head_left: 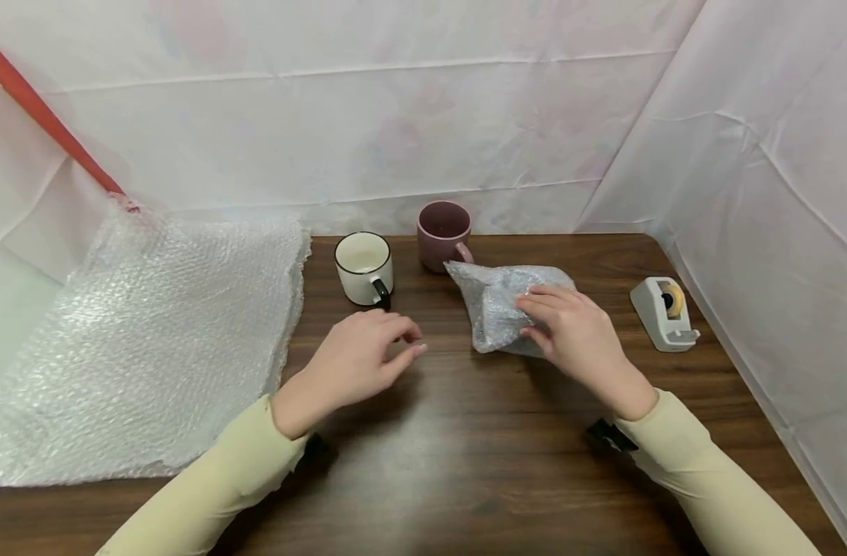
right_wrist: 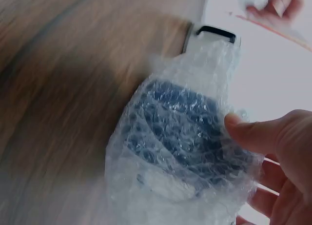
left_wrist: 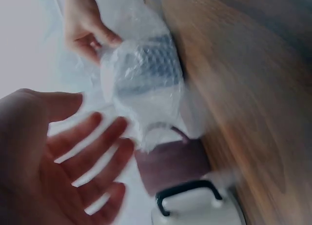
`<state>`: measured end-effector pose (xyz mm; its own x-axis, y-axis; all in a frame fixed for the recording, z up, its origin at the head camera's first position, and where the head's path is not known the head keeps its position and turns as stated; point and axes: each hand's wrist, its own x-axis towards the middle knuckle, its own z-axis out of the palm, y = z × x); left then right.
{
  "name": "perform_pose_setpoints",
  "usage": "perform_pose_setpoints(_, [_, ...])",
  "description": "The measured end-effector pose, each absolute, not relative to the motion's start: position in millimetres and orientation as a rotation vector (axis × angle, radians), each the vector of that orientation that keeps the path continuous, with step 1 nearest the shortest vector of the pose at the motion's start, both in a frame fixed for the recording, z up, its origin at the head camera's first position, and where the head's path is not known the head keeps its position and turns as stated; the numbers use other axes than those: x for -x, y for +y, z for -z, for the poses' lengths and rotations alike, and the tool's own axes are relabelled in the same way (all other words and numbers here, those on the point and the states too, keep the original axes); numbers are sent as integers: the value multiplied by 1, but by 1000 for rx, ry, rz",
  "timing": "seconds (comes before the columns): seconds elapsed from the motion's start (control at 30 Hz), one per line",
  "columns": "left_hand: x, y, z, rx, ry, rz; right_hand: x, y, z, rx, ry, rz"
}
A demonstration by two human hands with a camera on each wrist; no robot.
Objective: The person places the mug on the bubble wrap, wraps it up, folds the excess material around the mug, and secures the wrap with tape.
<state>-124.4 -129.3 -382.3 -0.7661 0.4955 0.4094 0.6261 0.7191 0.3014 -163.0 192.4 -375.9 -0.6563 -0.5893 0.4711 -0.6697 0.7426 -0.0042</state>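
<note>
A bubble-wrapped bundle [head_left: 499, 305] lies on the table right of centre, with something dark blue and white showing through the plastic in the right wrist view. My right hand [head_left: 576, 332] holds it from above, the thumb [right_wrist: 248, 132] on one side and the fingers on the other. Apart from everything, my left hand [head_left: 360, 355] hovers over the table with its fingers loosely bent and nothing between them. Just beyond it stands a white mug [head_left: 363, 282] with a black rim and handle. A mauve mug [head_left: 440, 239] stands upright behind the bundle.
Flat sheets of bubble wrap [head_left: 173, 332] cover the table's left side. A white tape dispenser [head_left: 662, 316] with a yellowish roll stands near the right edge. Pale cloth [head_left: 395, 123] hangs behind and at the right, and a red strip [head_left: 48, 116] runs down at upper left.
</note>
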Motion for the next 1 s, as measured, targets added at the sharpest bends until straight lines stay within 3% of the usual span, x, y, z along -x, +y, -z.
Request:
perform_pose_setpoints(0.37, [86, -189, 377, 598, -2780, 524, 166, 223, 377, -839, -2487, -332])
perform_pose_setpoints(0.67, [82, -208, 377, 506, -2836, 559, 170, 205, 387, -666, -2360, -306])
perform_pose_setpoints(1.0, [80, -237, 372, 405, -2830, 463, 199, 180, 384, -532, -2380, -178])
